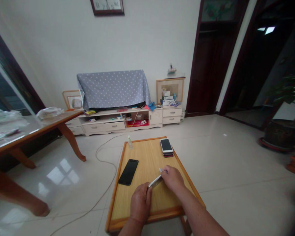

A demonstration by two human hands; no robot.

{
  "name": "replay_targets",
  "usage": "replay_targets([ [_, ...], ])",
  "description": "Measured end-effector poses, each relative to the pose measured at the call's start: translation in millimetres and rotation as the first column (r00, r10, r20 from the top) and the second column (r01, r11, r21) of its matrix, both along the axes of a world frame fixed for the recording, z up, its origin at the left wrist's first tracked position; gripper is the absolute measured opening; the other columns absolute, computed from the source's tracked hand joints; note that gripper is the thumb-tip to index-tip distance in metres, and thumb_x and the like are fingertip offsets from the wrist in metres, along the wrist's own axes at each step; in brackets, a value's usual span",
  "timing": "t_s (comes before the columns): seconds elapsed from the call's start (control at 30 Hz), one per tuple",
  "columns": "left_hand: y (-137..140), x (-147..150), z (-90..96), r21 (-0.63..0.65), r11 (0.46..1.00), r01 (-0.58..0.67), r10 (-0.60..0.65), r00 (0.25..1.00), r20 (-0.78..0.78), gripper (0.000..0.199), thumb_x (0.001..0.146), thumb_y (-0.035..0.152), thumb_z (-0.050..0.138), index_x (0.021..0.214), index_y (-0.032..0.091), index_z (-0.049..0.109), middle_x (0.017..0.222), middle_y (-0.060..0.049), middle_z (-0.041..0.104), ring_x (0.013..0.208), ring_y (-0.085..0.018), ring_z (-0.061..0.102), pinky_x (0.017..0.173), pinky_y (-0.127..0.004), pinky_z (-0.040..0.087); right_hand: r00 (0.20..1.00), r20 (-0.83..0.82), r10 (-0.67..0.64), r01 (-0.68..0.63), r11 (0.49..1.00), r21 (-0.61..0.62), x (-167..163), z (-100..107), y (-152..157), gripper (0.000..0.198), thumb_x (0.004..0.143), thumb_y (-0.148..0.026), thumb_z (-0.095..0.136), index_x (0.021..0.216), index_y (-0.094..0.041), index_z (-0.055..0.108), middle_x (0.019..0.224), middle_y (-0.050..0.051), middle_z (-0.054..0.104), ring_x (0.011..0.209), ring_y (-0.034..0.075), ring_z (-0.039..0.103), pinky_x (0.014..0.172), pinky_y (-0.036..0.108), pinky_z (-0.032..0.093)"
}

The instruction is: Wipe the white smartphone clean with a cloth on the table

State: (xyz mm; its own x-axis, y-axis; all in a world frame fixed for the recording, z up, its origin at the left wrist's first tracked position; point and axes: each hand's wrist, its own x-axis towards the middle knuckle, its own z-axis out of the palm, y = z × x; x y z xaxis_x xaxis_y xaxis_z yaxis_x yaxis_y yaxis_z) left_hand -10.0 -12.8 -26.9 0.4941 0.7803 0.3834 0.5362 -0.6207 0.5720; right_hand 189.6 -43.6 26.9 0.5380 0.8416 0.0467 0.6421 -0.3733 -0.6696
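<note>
My left hand (140, 202) and my right hand (172, 178) both hold a thin silver phone (155, 181), tilted on edge above the small wooden table (149, 157). The left hand grips its near end, the right hand its far end, where a small white piece shows at the fingertips. A black phone (128, 171) lies flat on the table to the left of my hands. At the far right corner lies a white-fronted phone (166, 146), stacked on another device. A small clear bottle (130, 142) stands at the far left edge.
A white cable (105, 154) trails across the glossy tiled floor left of the table. A large glass-topped table (27, 131) stands at the left. A low TV cabinet (118, 123) with a cloth-covered screen lines the far wall. A potted plant (282, 131) stands at the right.
</note>
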Motion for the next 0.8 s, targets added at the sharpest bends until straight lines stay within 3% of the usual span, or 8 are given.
replay_targets([
  [0.13, 0, 0, -1.8, 0.012, 1.0, -0.011, 0.011, 1.0, -0.003, 0.028, 0.1, 0.038, 0.044, 0.109, 0.024, 0.066, 0.099, -0.007, 0.073, 0.095, -0.02, 0.068, 0.084, -0.033, 0.054, 0.999, 0.025, -0.038, 0.038, 0.999, 0.008, 6, 0, -2, 0.017, 0.09, -0.027, 0.055, 0.079, -0.023, 0.067, 0.08, 0.002, 0.072, 0.073, 0.014, 0.059, 0.06, 0.026, 0.024],
  [0.37, 1, 0, 2.0, -0.039, 0.998, 0.053, -0.052, 0.998, 0.037, 0.029, 0.1, 0.036, 0.041, 0.111, 0.024, 0.065, 0.104, -0.009, 0.072, 0.099, -0.021, 0.068, 0.089, -0.036, 0.053, 0.97, 0.063, 0.234, -0.235, 0.972, 0.014, -54, -1, -8, 0.015, 0.089, -0.028, 0.058, 0.08, -0.024, 0.069, 0.079, 0.0, 0.072, 0.072, 0.014, 0.059, 0.06, 0.027, 0.023],
  [0.43, 0, 0, 3.2, -0.031, 0.998, 0.055, -0.054, 0.998, 0.037, 0.03, 0.1, 0.037, 0.041, 0.11, 0.023, 0.066, 0.103, -0.009, 0.072, 0.099, -0.022, 0.068, 0.089, -0.036, 0.053, 0.974, 0.04, 0.221, -0.221, 0.975, 0.003, -47, 0, -7, 0.017, 0.09, -0.028, 0.057, 0.081, -0.023, 0.07, 0.081, 0.001, 0.073, 0.074, 0.014, 0.06, 0.06, 0.026, 0.024],
  [0.63, -1, 0, 3.2, 0.0, 1.0, -0.005, 0.005, 1.0, 0.015, 0.027, 0.099, 0.038, 0.045, 0.108, 0.024, 0.066, 0.098, -0.008, 0.073, 0.094, -0.021, 0.069, 0.083, -0.033, 0.054, 1.0, 0.024, -0.007, 0.007, 1.0, -0.019, 2, 6, -4, 0.022, 0.094, -0.029, 0.052, 0.083, -0.022, 0.07, 0.082, 0.004, 0.073, 0.075, 0.016, 0.06, 0.06, 0.026, 0.027],
  [0.8, 0, 1, 0.8, -0.024, 1.0, 0.019, -0.018, 1.0, 0.024, 0.026, 0.1, 0.036, 0.043, 0.108, 0.024, 0.066, 0.1, -0.007, 0.072, 0.096, -0.021, 0.068, 0.086, -0.034, 0.053, 0.993, 0.053, 0.104, -0.103, 0.994, -0.02, -33, 1, -6, 0.019, 0.091, -0.026, 0.055, 0.079, -0.023, 0.069, 0.08, 0.002, 0.073, 0.075, 0.015, 0.061, 0.06, 0.026, 0.025],
])
